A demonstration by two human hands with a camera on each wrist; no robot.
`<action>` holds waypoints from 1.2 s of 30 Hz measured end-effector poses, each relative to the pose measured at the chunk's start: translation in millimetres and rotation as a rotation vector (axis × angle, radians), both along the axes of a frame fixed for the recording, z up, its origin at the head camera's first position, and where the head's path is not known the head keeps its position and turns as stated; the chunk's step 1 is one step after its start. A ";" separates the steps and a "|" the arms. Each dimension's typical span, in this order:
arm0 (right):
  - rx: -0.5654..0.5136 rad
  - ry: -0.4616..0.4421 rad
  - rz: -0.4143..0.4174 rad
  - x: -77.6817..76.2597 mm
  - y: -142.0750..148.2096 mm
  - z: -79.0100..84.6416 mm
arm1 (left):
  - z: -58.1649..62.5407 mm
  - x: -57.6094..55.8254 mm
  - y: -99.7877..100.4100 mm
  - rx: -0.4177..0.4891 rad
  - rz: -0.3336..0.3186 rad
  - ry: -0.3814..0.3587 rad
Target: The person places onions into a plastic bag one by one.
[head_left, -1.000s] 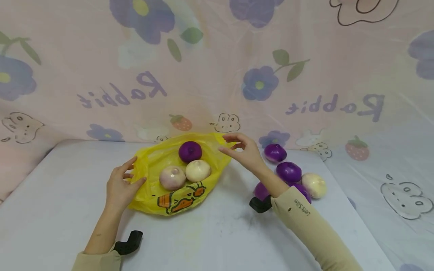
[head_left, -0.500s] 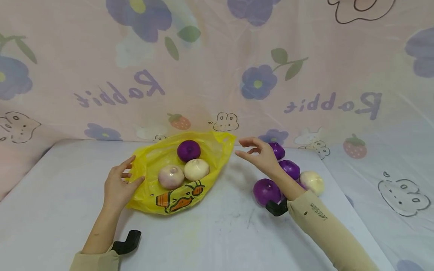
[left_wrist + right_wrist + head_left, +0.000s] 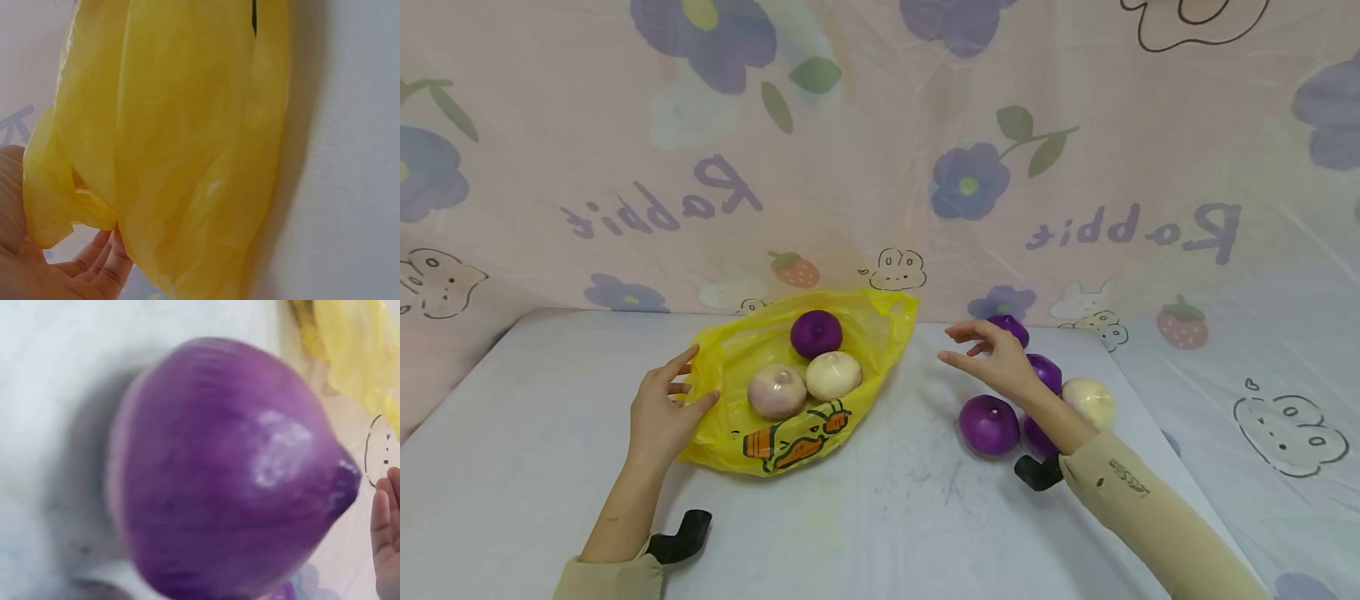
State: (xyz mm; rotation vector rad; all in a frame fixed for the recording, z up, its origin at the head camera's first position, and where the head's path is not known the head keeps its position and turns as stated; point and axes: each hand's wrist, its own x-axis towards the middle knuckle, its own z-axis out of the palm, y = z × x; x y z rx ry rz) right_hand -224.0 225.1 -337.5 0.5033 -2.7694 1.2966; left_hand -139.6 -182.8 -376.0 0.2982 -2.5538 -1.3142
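In the head view, a person in beige sleeves (image 3: pixel 1157 508) works at a white table (image 3: pixel 880 542); the left hand (image 3: pixel 662 408) grips the left rim of a yellow bag (image 3: pixel 722 450), thumb on the inner side and fingers beyond the edge, only a small gap between them; the bag lies left of the table's middle, its mouth gaping; inside rest three onions, a deep purple onion (image 3: pixel 816 334) at the far side, a white onion (image 3: pixel 834 377) nearer and to the right, and a pale purplish onion (image 3: pixel 777 392) to the left; a cartoon duck print (image 3: pixel 799 442) marks the bag's near side; the right hand (image 3: pixel 996 360) hovers between the bag and a loose group on the right, thumb and fingers well parted, holding nothing; that group counts four purple onions (image 3: pixel 989 426) and a second white onion (image 3: pixel 1092 400), some partly behind the arm; a floral cloth (image 3: pixel 850 150) hangs at the far side.

In the left wrist view, yellow plastic fills most of the scene, a fold of it between thumb and fingers; the bag's contents are hidden.

In the right wrist view, a purple onion looms large on the table, the fingers (image 3: pixel 382 528) just beyond its pointed tip and apart from it; part of the bag shows beyond.
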 end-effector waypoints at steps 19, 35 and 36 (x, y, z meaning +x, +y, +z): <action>0.094 -0.023 0.130 14.6 31.3 -22.1 | -1.6 0.5 0.4 -0.015 0.011 -0.014; 0.174 -0.174 0.340 17.8 55.0 -28.0 | -2.7 -0.2 0.2 -0.028 0.014 -0.014; 0.183 -0.184 0.347 18.2 55.5 -28.2 | -2.7 -0.2 0.2 -0.029 0.014 -0.015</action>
